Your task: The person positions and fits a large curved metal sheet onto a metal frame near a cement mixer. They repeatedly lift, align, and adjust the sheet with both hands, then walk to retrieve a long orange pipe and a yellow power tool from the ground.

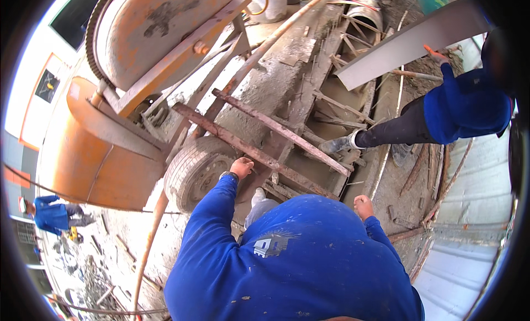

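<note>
Surface: muddy ground (284, 89), cut by a trench (338, 94); corrugated metal wall (464, 202) at right. Counted: two rusty beams (281, 132), lying from beyond the trench's left edge toward its right edge; one mixer (110, 166); one visible wheel (179, 180); two co-workers (472, 108). Left grip (242, 167), fingers curled, just beside the nearer beam; right grip (363, 207), fingers bent, near the trench's right edge. Contents of either: cannot tell.

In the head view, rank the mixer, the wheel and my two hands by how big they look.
1. Mixer
2. Wheel
3. Left hand and right hand: they look alike, so I won't rank them.
</note>
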The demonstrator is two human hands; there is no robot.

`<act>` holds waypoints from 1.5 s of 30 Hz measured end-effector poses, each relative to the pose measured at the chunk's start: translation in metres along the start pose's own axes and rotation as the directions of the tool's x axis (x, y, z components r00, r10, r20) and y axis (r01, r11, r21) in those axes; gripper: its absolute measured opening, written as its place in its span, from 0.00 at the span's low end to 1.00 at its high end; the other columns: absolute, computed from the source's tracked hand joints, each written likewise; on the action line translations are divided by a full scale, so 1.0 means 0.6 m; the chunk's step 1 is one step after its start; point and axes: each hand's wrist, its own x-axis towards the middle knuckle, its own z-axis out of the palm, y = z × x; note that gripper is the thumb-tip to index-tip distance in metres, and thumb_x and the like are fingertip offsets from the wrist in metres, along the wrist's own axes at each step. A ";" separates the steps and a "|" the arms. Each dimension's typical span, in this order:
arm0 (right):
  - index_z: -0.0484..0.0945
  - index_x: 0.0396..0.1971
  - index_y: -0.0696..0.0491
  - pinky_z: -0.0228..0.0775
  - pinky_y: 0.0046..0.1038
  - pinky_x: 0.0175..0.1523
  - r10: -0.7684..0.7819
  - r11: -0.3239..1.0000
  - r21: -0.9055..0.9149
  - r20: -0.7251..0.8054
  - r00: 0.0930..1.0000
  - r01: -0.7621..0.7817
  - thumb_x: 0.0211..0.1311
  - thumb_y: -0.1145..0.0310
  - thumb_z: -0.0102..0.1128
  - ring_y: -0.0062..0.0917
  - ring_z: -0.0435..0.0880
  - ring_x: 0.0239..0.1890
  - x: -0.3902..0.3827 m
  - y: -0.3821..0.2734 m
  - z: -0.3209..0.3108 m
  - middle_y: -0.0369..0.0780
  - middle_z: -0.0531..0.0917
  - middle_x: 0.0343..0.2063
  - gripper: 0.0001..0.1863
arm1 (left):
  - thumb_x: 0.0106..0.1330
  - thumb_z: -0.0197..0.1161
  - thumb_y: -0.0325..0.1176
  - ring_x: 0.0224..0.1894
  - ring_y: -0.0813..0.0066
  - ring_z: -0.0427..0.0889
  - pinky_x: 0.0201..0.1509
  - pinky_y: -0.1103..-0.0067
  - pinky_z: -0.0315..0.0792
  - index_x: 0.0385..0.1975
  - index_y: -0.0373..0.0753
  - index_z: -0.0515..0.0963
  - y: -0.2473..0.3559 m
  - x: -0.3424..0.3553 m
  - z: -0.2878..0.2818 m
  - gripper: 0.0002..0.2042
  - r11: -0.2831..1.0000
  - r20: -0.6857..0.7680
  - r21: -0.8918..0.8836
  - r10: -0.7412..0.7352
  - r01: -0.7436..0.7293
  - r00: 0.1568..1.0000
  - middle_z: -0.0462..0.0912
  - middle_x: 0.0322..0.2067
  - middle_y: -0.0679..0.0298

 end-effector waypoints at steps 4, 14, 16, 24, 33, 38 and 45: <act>0.83 0.33 0.56 0.75 0.27 0.35 0.006 0.998 -0.058 0.060 0.998 -0.003 0.63 0.68 0.59 0.21 0.83 0.27 -0.008 -0.033 0.013 0.37 0.84 0.27 0.08 | 0.70 0.64 0.41 0.37 0.70 0.89 0.36 0.74 0.81 0.56 0.34 0.80 -0.054 -0.039 -0.004 0.20 0.995 -0.028 -0.012 -0.095 0.095 0.995 0.88 0.43 0.59; 0.83 0.32 0.57 0.75 0.28 0.35 -0.076 0.996 -0.045 0.093 0.993 0.080 0.62 0.68 0.60 0.22 0.83 0.26 0.007 -0.066 0.012 0.38 0.84 0.26 0.08 | 0.72 0.63 0.40 0.39 0.71 0.89 0.33 0.76 0.79 0.55 0.37 0.79 -0.080 -0.037 0.026 0.17 0.986 -0.003 -0.078 -0.147 0.146 0.989 0.87 0.43 0.61; 0.82 0.33 0.57 0.76 0.26 0.37 -0.082 0.994 -0.062 0.105 0.991 0.089 0.62 0.69 0.59 0.21 0.83 0.28 0.008 -0.071 0.012 0.37 0.84 0.27 0.08 | 0.72 0.63 0.40 0.38 0.71 0.89 0.32 0.76 0.79 0.56 0.37 0.79 -0.080 -0.022 0.027 0.18 0.986 -0.010 -0.111 -0.124 0.122 0.992 0.87 0.44 0.62; 0.83 0.32 0.57 0.76 0.29 0.37 -0.008 0.998 -0.066 0.067 0.998 0.013 0.62 0.68 0.61 0.23 0.84 0.27 -0.031 -0.063 0.015 0.39 0.85 0.26 0.08 | 0.71 0.65 0.39 0.35 0.71 0.89 0.34 0.76 0.80 0.52 0.35 0.80 -0.049 -0.014 0.028 0.16 0.988 -0.006 -0.138 -0.078 0.077 0.997 0.88 0.41 0.61; 0.84 0.31 0.56 0.76 0.28 0.35 -0.065 0.989 -0.127 0.090 0.994 0.076 0.61 0.68 0.60 0.22 0.84 0.27 -0.074 -0.049 0.015 0.39 0.85 0.25 0.08 | 0.70 0.66 0.38 0.34 0.71 0.89 0.36 0.75 0.81 0.49 0.32 0.81 -0.045 -0.013 0.024 0.16 0.988 -0.021 -0.140 -0.062 0.059 0.998 0.88 0.40 0.60; 0.83 0.31 0.56 0.76 0.28 0.34 -0.063 0.992 -0.100 0.084 0.994 0.071 0.62 0.68 0.59 0.21 0.83 0.26 -0.076 -0.049 0.005 0.38 0.84 0.25 0.08 | 0.70 0.66 0.38 0.35 0.71 0.88 0.36 0.75 0.81 0.50 0.32 0.81 -0.018 -0.018 0.028 0.16 0.991 -0.024 -0.128 -0.039 0.036 0.999 0.88 0.40 0.60; 0.83 0.34 0.57 0.76 0.28 0.37 -0.151 0.982 -0.102 0.066 0.986 0.157 0.62 0.67 0.63 0.21 0.83 0.28 -0.049 -0.114 -0.004 0.38 0.84 0.26 0.08 | 0.72 0.64 0.42 0.38 0.72 0.86 0.35 0.74 0.78 0.55 0.40 0.79 0.024 0.002 0.014 0.18 0.963 -0.028 -0.256 -0.099 0.088 0.995 0.86 0.43 0.64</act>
